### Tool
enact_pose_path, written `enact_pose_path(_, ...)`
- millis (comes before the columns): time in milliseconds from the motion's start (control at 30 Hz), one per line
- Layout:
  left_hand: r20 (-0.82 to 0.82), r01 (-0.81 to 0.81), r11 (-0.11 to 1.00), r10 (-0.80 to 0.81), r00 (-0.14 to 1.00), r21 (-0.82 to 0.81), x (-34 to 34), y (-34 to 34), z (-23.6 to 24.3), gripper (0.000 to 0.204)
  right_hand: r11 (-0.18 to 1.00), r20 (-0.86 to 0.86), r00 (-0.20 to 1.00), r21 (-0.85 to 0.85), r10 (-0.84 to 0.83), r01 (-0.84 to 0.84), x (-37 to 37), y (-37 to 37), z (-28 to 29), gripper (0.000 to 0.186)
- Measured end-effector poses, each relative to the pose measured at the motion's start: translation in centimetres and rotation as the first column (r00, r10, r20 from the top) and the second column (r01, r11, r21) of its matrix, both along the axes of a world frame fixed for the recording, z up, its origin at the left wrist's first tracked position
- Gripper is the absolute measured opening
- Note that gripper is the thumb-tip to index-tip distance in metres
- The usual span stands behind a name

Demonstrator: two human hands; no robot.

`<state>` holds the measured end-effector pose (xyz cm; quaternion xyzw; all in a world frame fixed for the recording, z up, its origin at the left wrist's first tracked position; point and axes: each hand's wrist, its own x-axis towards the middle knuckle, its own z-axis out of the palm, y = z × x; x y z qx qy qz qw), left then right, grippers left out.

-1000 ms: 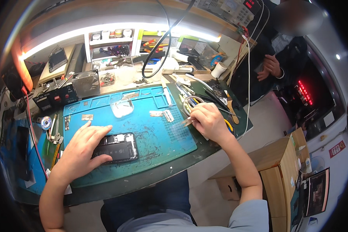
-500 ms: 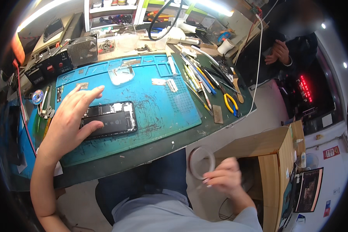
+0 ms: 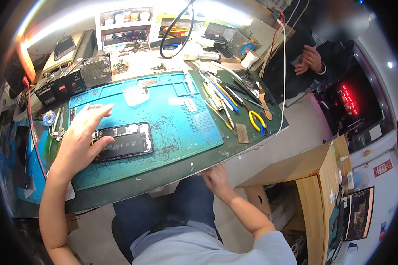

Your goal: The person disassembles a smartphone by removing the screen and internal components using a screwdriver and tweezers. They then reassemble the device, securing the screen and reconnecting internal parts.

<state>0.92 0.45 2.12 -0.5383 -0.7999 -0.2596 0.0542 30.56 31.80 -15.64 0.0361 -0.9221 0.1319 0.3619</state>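
Note:
An opened smartphone (image 3: 127, 145) lies on the blue work mat (image 3: 181, 145), its black battery and inner parts showing. Over its left end rests my left hand (image 3: 82, 134), with thumb and fingers spread apart. The thumb tip lies above the battery side; whether it touches the phone I cannot tell. My right hand (image 3: 216, 179) is at the front edge of the dark green bench top (image 3: 163, 185), beside my leg. Its fingers are partly hidden there, and I cannot make out anything in them.
Tweezers and pens lie right of the mat, beside yellow-handled pliers (image 3: 255, 120). A clear tray (image 3: 137, 95) sits on the mat's far part. A black power box (image 3: 59, 88) stands at the far left, a wooden cabinet (image 3: 292, 165) to the right. Another person's hands (image 3: 311, 60) show beyond.
My right hand has moved left and up from over the floor to the bench's front edge. The clear ring seen beside it earlier is out of sight. My left hand stays over the phone.

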Motion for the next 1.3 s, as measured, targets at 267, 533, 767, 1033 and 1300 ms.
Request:
enact_pose_path(267, -0.142, 0.04, 0.992, -0.022, 0.99, 0.122, 0.2, 0.4, -0.7, 0.021, 0.994, -0.067, 0.993, 0.042, -0.095, 0.097, 4.4, 1.3, 10.8, 0.017)
enact_pose_path(533, -0.087, 0.099, 0.991, -0.091, 0.992, 0.086, 1.2, 0.5, -0.1, 0.045, 0.869, 0.133, 0.861, 0.002, -0.491, 0.495, -6.8, 9.8, 16.4, 0.034)
enact_pose_path(767, 0.017, 0.092, 0.993, -0.091, 0.996, -0.077, 1.8, 0.6, -0.2, 0.084, 0.861, 0.462, 0.785, -0.081, -0.414, 0.502, -8.6, 6.6, 17.7, 0.035)
enact_pose_path(1033, 0.014, 0.112, 0.991, -0.111, 0.994, -0.068, 1.7, 0.4, 0.3, 0.089, 0.862, 0.313, 0.812, 0.045, -0.492, 0.505, -9.5, 7.1, 19.2, 0.034)
enact_pose_path(1300, -0.031, 0.087, 0.995, -0.089, 0.996, -0.042, 2.3, 0.3, 0.3, 0.083, 0.793, 0.05, 0.972, -0.589, 0.229, -0.156, -13.1, -0.1, 20.1, 0.031)
